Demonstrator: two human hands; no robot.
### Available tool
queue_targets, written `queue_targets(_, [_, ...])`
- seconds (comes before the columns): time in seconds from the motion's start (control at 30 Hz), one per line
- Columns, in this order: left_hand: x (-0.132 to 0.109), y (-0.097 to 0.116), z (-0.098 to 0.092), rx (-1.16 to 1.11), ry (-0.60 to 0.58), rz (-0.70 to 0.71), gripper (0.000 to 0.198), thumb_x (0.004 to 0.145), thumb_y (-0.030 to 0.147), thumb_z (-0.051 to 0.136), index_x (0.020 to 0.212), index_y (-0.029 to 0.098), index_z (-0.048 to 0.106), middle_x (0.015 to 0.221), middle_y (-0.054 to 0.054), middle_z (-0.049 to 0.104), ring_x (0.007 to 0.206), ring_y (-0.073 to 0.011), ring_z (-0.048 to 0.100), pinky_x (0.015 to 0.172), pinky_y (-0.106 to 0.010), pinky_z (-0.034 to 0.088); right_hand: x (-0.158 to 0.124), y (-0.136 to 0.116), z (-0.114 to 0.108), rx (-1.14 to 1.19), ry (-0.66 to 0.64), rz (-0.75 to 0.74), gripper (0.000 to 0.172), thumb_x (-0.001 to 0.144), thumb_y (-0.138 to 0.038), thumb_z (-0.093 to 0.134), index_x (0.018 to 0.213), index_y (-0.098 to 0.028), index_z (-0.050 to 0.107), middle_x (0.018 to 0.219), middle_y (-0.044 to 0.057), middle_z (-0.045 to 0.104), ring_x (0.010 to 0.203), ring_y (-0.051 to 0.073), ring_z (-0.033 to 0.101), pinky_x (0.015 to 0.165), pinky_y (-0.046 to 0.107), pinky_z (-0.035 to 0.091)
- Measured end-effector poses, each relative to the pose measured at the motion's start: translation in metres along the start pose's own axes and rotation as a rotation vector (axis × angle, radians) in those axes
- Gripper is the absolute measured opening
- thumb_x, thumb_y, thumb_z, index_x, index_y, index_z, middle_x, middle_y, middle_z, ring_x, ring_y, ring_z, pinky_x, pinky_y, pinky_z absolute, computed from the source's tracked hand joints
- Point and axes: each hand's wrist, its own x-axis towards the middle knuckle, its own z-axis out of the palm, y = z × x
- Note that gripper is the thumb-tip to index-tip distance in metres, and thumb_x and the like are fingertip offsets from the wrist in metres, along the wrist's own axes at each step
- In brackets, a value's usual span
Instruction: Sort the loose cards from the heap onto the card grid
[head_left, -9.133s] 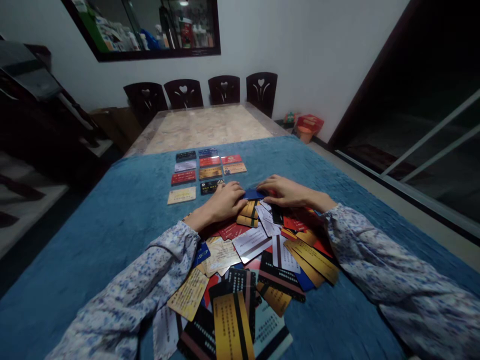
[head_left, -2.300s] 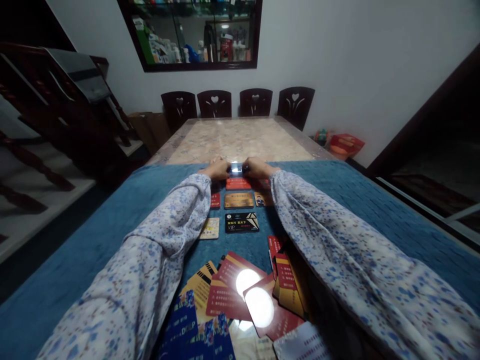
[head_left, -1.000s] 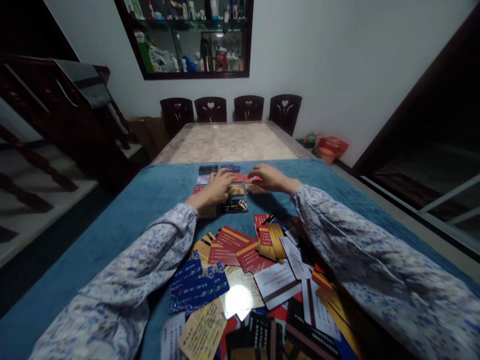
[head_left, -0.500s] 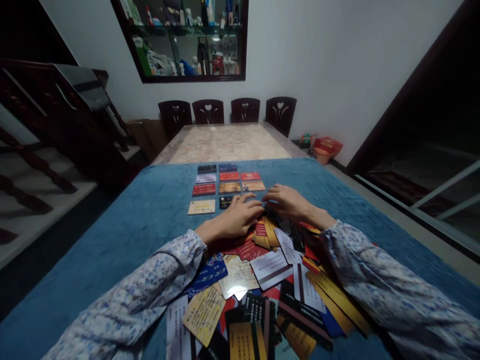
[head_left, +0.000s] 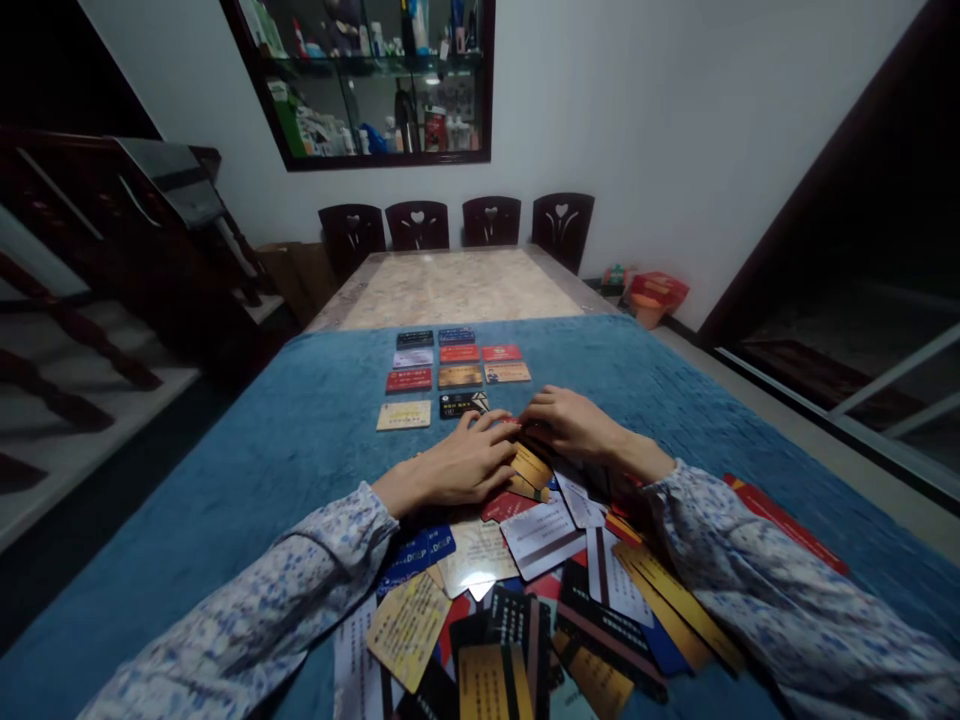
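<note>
A loose pile of plastic cards, red, gold, black and white, lies on the blue cloth in front of me. Beyond it, several cards are laid in neat rows, the nearest being a cream card and a black card. My left hand lies flat on the far end of the pile, fingers spread over a gold card. My right hand faces it with fingers curled together. Both sets of fingertips meet at a small red card, mostly hidden.
The cloth covers the near part of a long marble-topped table with several dark chairs at its far end. A dark staircase stands left. A red bag sits on the floor right, near a glass door.
Both hands reached out to the far row of laid-out cards, then drew back to the pile. They now meet over a red card at its far end.
</note>
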Motion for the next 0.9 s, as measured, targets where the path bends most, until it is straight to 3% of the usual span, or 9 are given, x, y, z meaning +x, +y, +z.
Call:
queue_targets(0.23, [-0.017,0.003,0.003,-0.004,-0.021,-0.079,0.032,0.106,0.043,0.044,0.115,0.018,0.06,0.146,-0.015,0.058,0.146,-0.0366,0.039,0.114,-0.056,0.035,-0.001,-0.015,-0.008,0.025,-0.092,-0.058,0.022,0.095,-0.036,0.064,0.106,-0.019,0.074,0.099,0.011,0.072,0.095,0.024,0.059,0.083,0.037,0.044])
queue_targets(0.43, [-0.022,-0.003,0.001,0.026,0.006,-0.1,0.03,0.104,0.037,0.047,0.124,0.019,0.059,0.138,-0.015,0.062,0.144,-0.0361,0.039,0.112,-0.055,0.036,-0.004,-0.029,-0.013,-0.031,-0.179,-0.054,0.044,0.09,-0.055,0.068,0.114,-0.018,0.072,0.11,0.014,0.069,0.101,0.028,0.057,0.083,0.04,0.044])
queue_targets(0.73, [-0.025,-0.014,0.004,-0.023,-0.001,-0.13,0.038,0.099,0.035,0.056,0.133,0.019,0.059,0.135,-0.015,0.062,0.139,-0.0354,0.041,0.112,-0.056,0.037,-0.001,-0.027,-0.002,0.077,-0.163,-0.076,0.033,0.092,-0.038,0.067,0.12,-0.021,0.071,0.124,0.013,0.069,0.108,0.029,0.055,0.091,0.045,0.046])
queue_targets(0.9, [-0.025,-0.013,0.0,-0.032,0.026,-0.116,0.031,0.098,0.034,0.054,0.123,0.018,0.064,0.121,-0.014,0.065,0.126,-0.0324,0.048,0.105,-0.051,0.041,0.0,-0.027,0.002,0.122,-0.124,-0.101,0.026,0.095,-0.033,0.063,0.117,-0.023,0.073,0.127,0.012,0.07,0.111,0.028,0.054,0.095,0.045,0.046])
